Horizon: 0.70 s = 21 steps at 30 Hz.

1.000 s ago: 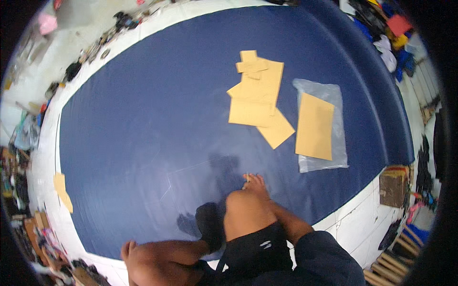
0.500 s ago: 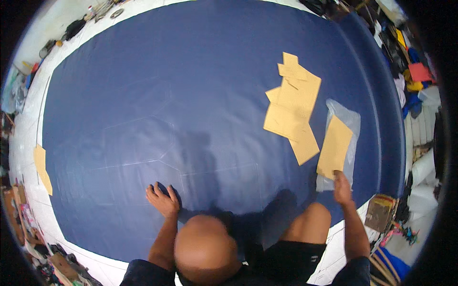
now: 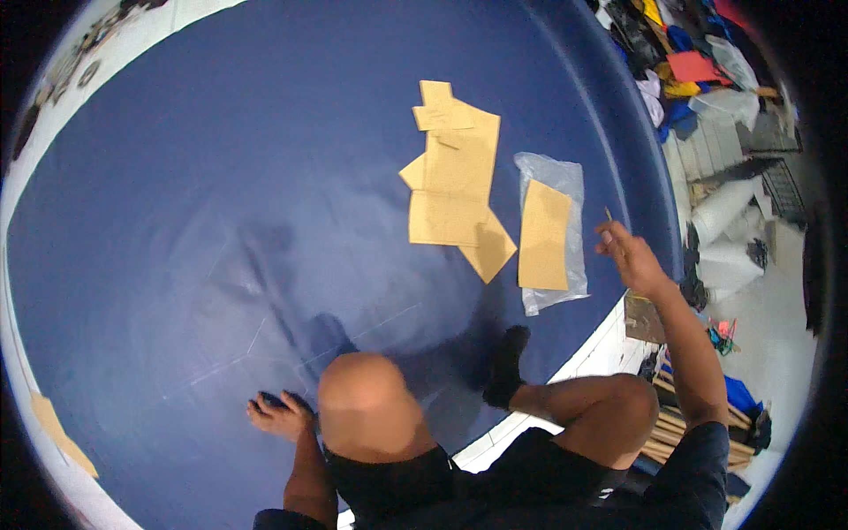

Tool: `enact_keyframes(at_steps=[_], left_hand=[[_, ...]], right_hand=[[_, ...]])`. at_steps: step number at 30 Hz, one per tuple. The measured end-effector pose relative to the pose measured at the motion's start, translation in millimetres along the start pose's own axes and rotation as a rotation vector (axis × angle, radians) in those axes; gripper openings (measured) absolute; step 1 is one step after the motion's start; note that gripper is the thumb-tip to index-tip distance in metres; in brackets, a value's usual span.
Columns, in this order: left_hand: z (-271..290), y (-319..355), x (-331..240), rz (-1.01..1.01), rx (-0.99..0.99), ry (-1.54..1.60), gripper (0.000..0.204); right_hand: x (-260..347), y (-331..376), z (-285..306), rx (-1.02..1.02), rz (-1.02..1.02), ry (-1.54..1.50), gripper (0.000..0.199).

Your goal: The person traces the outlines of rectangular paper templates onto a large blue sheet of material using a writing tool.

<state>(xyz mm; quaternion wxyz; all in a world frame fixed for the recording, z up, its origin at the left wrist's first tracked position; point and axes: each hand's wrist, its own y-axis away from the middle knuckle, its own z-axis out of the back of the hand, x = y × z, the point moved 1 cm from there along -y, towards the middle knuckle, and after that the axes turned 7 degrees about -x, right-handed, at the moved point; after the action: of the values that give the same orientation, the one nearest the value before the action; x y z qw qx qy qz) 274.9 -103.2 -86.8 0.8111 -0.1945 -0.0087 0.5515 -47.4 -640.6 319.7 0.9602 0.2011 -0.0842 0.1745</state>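
Observation:
A large sheet of dark blue material (image 3: pixel 336 150) is spread under me, with faint pale lines drawn on it. My left hand (image 3: pixel 283 416) rests on it with fingers spread, beside my bent knee. Above the sheet at the right, my right hand (image 3: pixel 632 256) is closed round a thin, light-brown stick (image 3: pixel 608 214); its exact kind is too small to tell. Nearest to that hand is a tan cardboard pattern piece (image 3: pixel 544 237) lying on a clear plastic bag (image 3: pixel 574 203). Left of these, several overlapping cardboard pattern pieces (image 3: pixel 459 177) form a pile.
Along the right, the blue sheet ends in a thick roll (image 3: pixel 609 115). Beyond it lie heaped coloured scraps (image 3: pixel 689 71), white rolls (image 3: pixel 729 212), a brown box (image 3: pixel 643 320) and wooden sticks (image 3: pixel 667 424). Another cardboard strip (image 3: pixel 62 437) lies at the far left edge.
My right hand has left the cardboard piece on the plastic bag and lifted away to the right. The view has turned rightward, and my left hand still rests on the sheet.

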Motion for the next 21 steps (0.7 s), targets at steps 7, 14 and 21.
enact_keyframes(at_steps=[7,14,21], left_hand=[[-33.9,-6.0,16.8,-0.112,-0.061,-0.021,0.056],[-29.6,-41.5,0.7,-0.175,-0.070,-0.064,0.053],[35.6,-139.9,5.8,-0.187,0.245,-0.107,0.051]], right_hand=[[-163.0,17.1,-100.2,-0.004,-0.046,0.125,0.030],[-209.3,-54.3,-222.4,-0.315,0.240,-0.055,0.026],[-150.2,-117.7,-294.3,-0.403,0.197,-0.065,0.045]])
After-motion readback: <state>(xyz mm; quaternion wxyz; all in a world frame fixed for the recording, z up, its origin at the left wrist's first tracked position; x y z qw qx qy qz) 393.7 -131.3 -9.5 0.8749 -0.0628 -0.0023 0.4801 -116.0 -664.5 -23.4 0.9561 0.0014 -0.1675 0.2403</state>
